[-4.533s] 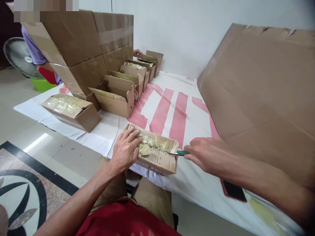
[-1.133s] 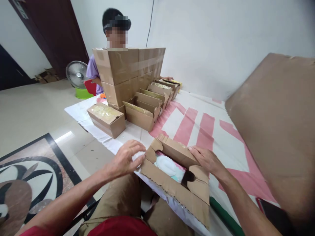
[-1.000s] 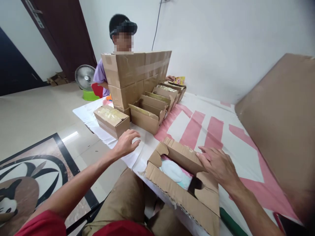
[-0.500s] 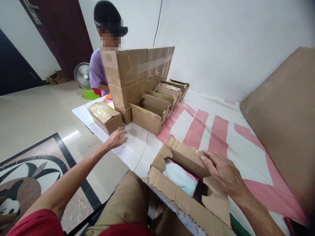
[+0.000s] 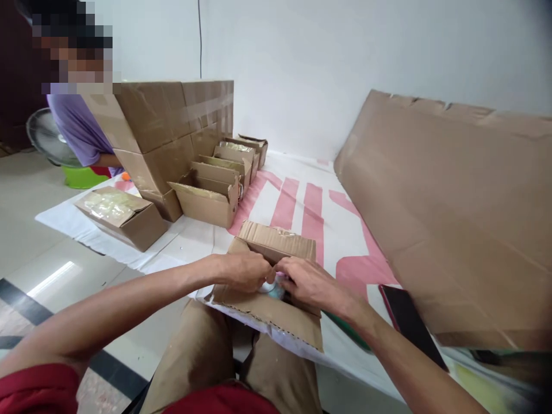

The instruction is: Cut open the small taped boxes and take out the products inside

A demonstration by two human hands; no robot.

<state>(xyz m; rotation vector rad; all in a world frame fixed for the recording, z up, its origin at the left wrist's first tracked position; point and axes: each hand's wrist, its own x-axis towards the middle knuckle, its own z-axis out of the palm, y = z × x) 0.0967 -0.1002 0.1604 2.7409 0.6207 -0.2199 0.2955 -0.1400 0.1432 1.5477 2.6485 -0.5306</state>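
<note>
Your left hand (image 5: pixel 249 272) has left the bare cloth (image 5: pixel 340 230) near the sealed box (image 5: pixel 121 215) and now meets your right hand (image 5: pixel 307 280), which has come off the far flap, over the open box (image 5: pixel 269 313). Your forearms slant inward from both sides, wrists low, palms down. Your left fingers curl under tightly; your right thumb and fingers bend with a small gap between them. Whether either has hold of the pack (image 5: pixel 273 289), you cannot tell from here.

The open box sits at the table edge before your lap, mouth up, its long axis running left to right with the right end slightly nearer you. Its near flap folds out toward your knees, its far flap away. The pack lies inside; your hands cover most of it, so its long axis is unclear. Your right forearm partly hides a green tool (image 5: pixel 347 332) beside the box, with a phone (image 5: pixel 409 322) farther right. Beyond, to the left, are the sealed box, then a row of open cartons (image 5: pixel 202 202).
</note>
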